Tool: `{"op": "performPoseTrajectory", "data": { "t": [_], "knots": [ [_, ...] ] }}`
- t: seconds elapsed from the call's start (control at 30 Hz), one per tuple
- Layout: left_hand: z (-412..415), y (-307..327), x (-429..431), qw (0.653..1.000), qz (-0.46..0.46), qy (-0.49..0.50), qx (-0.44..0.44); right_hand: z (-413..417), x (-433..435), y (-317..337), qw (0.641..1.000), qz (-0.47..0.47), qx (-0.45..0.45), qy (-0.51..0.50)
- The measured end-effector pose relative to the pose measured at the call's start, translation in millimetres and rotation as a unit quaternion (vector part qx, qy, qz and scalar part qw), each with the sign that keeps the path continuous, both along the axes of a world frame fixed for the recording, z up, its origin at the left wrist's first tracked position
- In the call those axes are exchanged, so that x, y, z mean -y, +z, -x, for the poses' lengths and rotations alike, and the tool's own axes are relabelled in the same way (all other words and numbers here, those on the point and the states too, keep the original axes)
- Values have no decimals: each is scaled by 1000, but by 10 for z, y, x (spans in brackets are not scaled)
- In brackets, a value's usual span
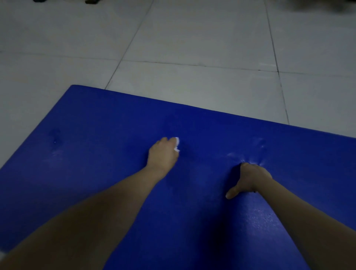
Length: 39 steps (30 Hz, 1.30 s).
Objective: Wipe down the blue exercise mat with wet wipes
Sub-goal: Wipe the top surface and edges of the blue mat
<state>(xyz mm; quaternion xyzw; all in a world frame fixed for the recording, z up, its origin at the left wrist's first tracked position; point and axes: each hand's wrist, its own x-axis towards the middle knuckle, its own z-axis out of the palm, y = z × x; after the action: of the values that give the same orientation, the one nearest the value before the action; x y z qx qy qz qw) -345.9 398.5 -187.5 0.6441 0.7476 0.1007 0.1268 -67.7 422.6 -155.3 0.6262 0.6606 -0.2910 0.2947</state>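
Note:
The blue exercise mat (96,154) lies flat on the tiled floor and fills the lower part of the view. My left hand (162,154) rests on the middle of the mat and grips a crumpled white wet wipe (177,143), which peeks out past the fingers against the mat surface. My right hand (248,179) presses down on the mat to the right, thumb spread toward me, and the mat dimples around its fingertips. Both forearms reach in from the bottom edge.
Pale floor tiles (192,48) with dark grout lines surround the mat beyond its far edge and left corner (74,86). Dark blurred objects (92,1) sit at the very top of the view. The light is dim.

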Motion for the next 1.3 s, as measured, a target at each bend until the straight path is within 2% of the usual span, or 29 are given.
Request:
{"op": "performPoseTrajectory", "data": {
  "t": [0.13,0.3,0.5,0.6,0.67,0.77,0.83,1.0,1.13,1.3],
  "knots": [
    [421,-27,42,995,4,95,1,14,-3,47,1000,4,0,2],
    [184,-41,12,986,5,148,78,37,-8,42,1000,9,6,4],
    [-627,51,131,985,27,62,156,48,-24,21,1000,9,17,19],
    [-1192,41,293,986,50,-23,159,72,-47,-10,999,11,24,32],
    [-1439,50,403,984,63,-87,139,94,-51,-18,999,20,26,36],
    [-1396,32,398,988,54,-133,54,83,-49,-20,999,13,24,30],
    [-1184,16,365,992,39,-115,33,59,-54,-2,999,7,26,31],
    [-402,51,403,998,47,-1,45,49,-52,16,999,9,18,34],
    [282,126,452,995,66,75,-1,42,-50,15,999,13,16,38],
    [411,66,468,988,55,142,-8,32,-48,17,999,9,17,44]
  ]
}}
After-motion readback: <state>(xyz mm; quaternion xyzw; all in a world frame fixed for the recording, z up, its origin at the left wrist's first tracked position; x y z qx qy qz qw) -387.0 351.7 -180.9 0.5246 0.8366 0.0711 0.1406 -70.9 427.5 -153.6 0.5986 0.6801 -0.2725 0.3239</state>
